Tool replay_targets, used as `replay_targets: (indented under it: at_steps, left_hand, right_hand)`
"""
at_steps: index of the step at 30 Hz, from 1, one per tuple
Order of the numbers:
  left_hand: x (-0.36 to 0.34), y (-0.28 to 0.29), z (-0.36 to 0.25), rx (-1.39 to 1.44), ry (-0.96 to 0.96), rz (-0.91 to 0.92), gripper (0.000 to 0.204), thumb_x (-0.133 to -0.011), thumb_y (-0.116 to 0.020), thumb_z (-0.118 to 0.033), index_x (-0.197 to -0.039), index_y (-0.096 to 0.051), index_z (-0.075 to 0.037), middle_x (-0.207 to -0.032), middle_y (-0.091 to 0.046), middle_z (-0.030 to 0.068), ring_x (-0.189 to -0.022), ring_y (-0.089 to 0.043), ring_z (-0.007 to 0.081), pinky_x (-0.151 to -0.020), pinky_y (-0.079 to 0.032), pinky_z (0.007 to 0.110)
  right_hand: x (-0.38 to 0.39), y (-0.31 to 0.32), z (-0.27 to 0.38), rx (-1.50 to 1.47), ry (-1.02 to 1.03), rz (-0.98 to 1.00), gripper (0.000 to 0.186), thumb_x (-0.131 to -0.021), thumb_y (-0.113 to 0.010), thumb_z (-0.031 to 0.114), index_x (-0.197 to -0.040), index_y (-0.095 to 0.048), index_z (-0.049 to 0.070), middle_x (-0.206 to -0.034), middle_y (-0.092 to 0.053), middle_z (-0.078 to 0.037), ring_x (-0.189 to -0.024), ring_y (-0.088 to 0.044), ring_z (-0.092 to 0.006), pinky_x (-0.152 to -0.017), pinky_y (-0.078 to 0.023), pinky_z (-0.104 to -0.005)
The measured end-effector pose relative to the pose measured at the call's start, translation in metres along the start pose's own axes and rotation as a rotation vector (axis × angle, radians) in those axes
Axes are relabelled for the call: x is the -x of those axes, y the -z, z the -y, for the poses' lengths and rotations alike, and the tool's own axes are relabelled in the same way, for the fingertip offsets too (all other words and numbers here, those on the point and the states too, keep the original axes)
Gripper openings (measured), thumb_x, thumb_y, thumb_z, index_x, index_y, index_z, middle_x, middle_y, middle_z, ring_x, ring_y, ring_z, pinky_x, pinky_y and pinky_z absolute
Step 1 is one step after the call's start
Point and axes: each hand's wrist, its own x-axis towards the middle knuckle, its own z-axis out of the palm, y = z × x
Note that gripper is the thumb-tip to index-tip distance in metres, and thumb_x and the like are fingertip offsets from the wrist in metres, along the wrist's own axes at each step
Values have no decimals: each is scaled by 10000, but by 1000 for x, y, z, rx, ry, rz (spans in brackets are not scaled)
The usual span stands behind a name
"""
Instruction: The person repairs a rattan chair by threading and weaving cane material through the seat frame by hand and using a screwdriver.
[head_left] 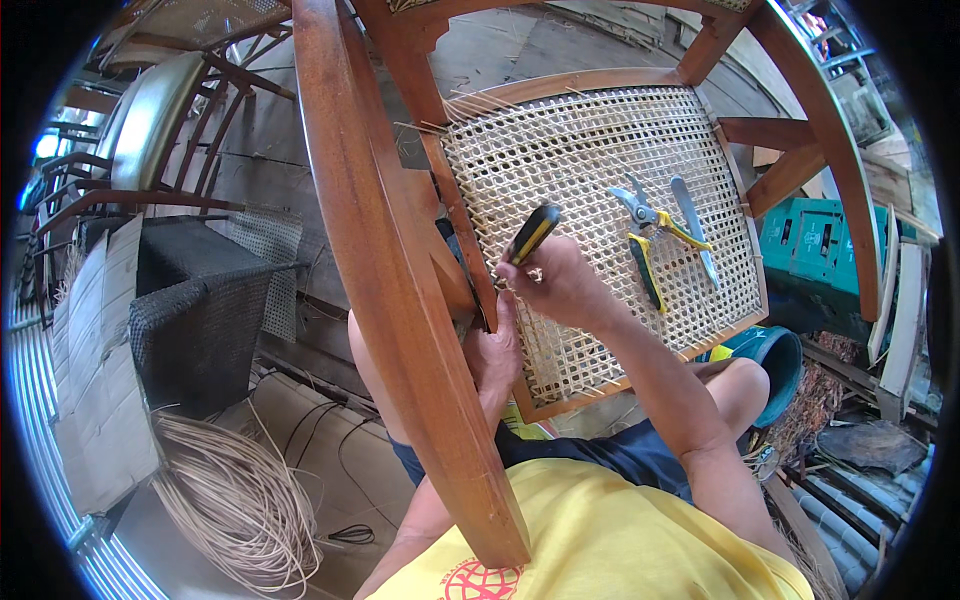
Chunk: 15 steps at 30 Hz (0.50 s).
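Note:
A wooden chair with a woven cane seat (580,140) lies tipped in front of me. Gripped in my right hand (565,285) is a screwdriver-like tool (533,234) with a black and yellow handle; its tip is hidden at the seat's left rail (462,215). Below it, my left hand (494,345) is closed around that rail, its thumb close to the right fingers. Loose cane ends stick out along the seat's edges. On the weave rest pruning shears (643,222) with yellow and black handles, and beside them a flat metal blade (692,225).
The chair's long wooden leg (390,270) crosses in front of my left arm. At the lower left lies a coil of cane (240,500), near a dark woven piece (200,320). Other chairs (150,130) stand at the left. A teal case (808,245) and a bucket (778,370) are at the right.

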Motion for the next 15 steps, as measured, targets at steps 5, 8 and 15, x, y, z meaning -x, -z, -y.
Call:
replay_targets:
  at_steps: [5,8,15]
  left_hand:
    - [2,7,-3,1,34,11,736,-948,-568,-659,-1165,-698,33,-1055,-720,191,-1011,-669,256,-917,-489,369]
    - [4,13,-2,-6,37,-13,747,-946,-566,-665,-1163,-697,38,-1056,-719,195,-1013,-669,260,-918,-489,372]
    - [3,5,-12,-17,33,-19,773,-939,-560,-679,-1160,-695,49,-1057,-717,204,-1017,-670,271,-919,-488,377]
  right_hand:
    - [16,-26,18,433,388,-20,175,-752,-663,64,-877,-549,22,-857,-499,-98,-850,-584,-301,-730,-531,-387]
    - [17,-41,13,363,310,-95,308,-711,-677,5,-984,-537,32,-851,-500,-122,-821,-574,-320,-716,-522,-407]
    - [17,-26,32,445,325,-92,212,-796,-688,22,-972,-569,20,-861,-577,-134,-838,-621,-326,-730,-516,-430]
